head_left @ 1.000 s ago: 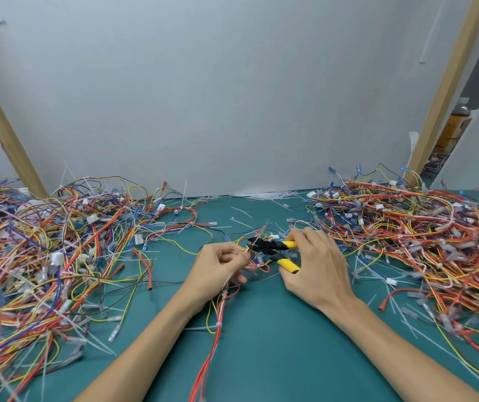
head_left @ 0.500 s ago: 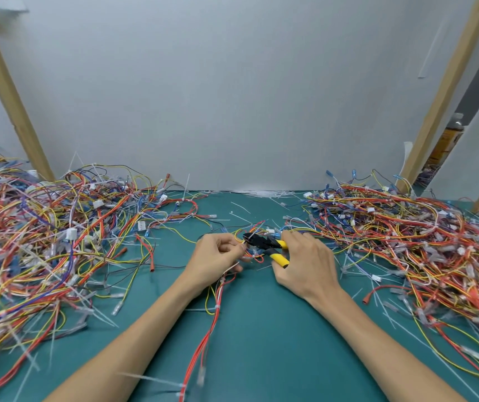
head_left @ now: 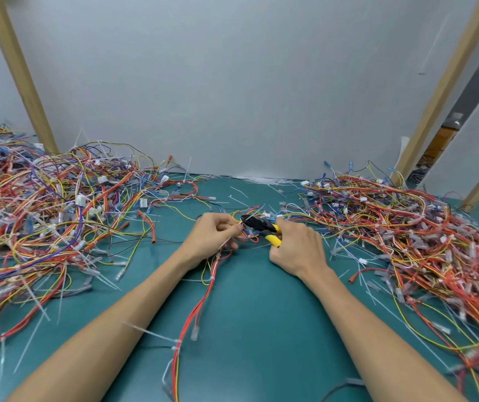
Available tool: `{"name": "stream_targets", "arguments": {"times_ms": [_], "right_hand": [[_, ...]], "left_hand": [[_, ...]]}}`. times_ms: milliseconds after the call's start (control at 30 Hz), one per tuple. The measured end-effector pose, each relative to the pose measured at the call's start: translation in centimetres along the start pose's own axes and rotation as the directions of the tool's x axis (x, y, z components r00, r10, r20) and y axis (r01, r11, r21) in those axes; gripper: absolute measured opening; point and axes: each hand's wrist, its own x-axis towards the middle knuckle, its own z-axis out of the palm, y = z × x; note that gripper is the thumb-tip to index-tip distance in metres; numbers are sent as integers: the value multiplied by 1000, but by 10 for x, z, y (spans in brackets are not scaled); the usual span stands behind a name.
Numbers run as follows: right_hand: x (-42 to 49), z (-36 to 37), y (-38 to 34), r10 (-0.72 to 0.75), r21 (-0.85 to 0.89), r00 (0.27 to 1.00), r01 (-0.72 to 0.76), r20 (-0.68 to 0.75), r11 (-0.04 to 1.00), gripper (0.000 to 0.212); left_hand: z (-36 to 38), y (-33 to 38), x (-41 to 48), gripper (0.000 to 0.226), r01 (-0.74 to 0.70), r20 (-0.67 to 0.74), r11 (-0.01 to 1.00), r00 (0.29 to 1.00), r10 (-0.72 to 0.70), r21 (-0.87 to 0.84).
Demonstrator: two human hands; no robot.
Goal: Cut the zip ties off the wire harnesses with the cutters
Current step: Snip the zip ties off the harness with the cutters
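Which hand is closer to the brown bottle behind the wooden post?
Right. The right hand, holding the cutters, is below and left of the bottle. The left hand is farther left, pinching the wire harness.

The cutters (head_left: 262, 227) have a dull black metal head and grips sleeved in smooth yellow plastic. The wire harnesses (head_left: 58, 204) wear glossy plastic insulation (red, yellow, blue) and are bound by translucent, milky plastic zip ties (head_left: 175, 341). The table (head_left: 261, 329) has a smooth, matt teal surface; the posts (head_left: 22, 82) are bare pale wood — the backdrop (head_left: 232, 82) is matt white.
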Motion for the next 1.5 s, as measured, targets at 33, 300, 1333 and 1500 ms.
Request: {"name": "stream_targets", "arguments": {"times_ms": [33,300,1333,1500], "right_hand": [[0,0,0,0,1,1000,0,3,1000,20],[1,6,2,-37,-24,998,36,-58,999,23],[13,16,6,-88,-22,992,86,-92,996,27],[15,17,7,-91,-6,993,91,-73,996,18]], "left_hand": [[0,0,0,18,0,0,1000,1000,0,0],[1,1,-4,17,-25,-17,998,1000,26,56],[0,-9,7,21,-35,-87,998,995,39,54],[-1,-10,7,22,-42,-88,999,995,44,24]]}}
